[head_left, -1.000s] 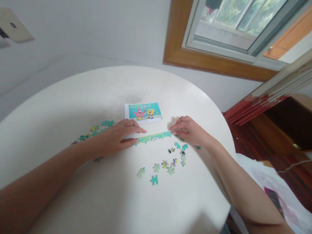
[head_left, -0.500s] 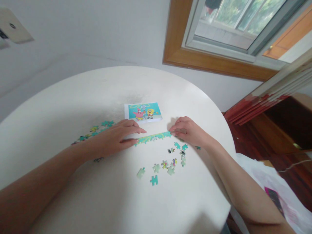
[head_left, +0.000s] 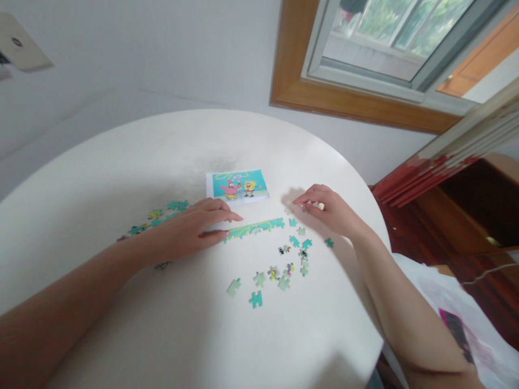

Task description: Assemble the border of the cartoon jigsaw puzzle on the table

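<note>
A narrow strip of joined jigsaw pieces [head_left: 256, 229], turquoise with yellow-green lines, lies on the white table. My left hand [head_left: 208, 221] rests at its left end, fingers stretched and apart, thumb touching the strip. Beyond it is a small picture card [head_left: 239, 186] of cartoon figures. My right hand [head_left: 322, 208] hovers right of the strip, fingers loosely bent and apart, above a few pale pieces; no piece shows plainly in its grasp. Loose turquoise pieces [head_left: 294, 241] lie below it. More pieces [head_left: 155, 214] are partly hidden behind my left forearm.
Several scattered pieces [head_left: 273, 273] lie nearer me, with a turquoise one [head_left: 256, 299] closest. The round white table [head_left: 194, 335] meets a wall at the back. A wood-framed window [head_left: 365, 111] is at upper right; a white plastic bag [head_left: 430, 297] sits beyond the table's right edge.
My right hand has left the strip's right end and moved up and right, uncovering pieces beside it. My left hand stays at the left end.
</note>
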Demonstrator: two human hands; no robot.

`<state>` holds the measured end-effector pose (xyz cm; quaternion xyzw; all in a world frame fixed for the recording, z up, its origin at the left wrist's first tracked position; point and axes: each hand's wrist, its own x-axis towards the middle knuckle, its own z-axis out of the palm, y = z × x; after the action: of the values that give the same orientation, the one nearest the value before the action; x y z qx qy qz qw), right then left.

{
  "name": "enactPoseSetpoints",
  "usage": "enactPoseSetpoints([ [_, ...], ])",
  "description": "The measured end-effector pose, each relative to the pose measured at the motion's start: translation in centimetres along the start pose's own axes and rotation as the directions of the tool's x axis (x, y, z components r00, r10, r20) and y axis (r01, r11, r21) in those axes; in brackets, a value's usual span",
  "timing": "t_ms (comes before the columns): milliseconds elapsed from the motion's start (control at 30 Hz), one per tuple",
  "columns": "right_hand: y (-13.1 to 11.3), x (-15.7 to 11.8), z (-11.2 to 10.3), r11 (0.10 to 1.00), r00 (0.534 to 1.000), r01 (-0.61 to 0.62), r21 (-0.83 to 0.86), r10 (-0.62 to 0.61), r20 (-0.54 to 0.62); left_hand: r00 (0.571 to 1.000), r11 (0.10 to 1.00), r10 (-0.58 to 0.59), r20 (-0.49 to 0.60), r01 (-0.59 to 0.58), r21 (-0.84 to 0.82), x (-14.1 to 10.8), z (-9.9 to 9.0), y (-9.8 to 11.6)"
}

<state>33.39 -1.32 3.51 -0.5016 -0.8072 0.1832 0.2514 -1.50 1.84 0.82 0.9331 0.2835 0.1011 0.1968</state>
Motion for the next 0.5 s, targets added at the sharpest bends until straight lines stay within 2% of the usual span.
enactPoseSetpoints([
  [133, 0.4, -0.3, -1.3, 0.999, 0.998, -0.046, 0.029, 0.047, -0.046, 1.000, 1.000, 0.017, -0.020, -0.017, -0.009, -0.1, 0.2, -0.3],
  [233, 0.8, -1.0, -2.4, 0.992, 0.993, -0.114, 0.055, 0.115, -0.003, 0.999, 1.000, 0.020, -0.035, -0.021, -0.013, -0.2, 0.3, -0.5],
  [333, 1.1, -2.0, -3.7, 0.977, 0.970, -0.209, 0.047, 0.202, 0.135, 0.998, 0.999, 0.026, -0.049, -0.027, -0.020, -0.1, 0.3, -0.5],
  [500, 1.0, -3.7, -5.3, 0.950, 0.875, -0.312, 0.008, 0.284, 0.391, 0.999, 0.999, 0.023, -0.048, -0.024, -0.022, -0.1, 0.2, -0.4],
])
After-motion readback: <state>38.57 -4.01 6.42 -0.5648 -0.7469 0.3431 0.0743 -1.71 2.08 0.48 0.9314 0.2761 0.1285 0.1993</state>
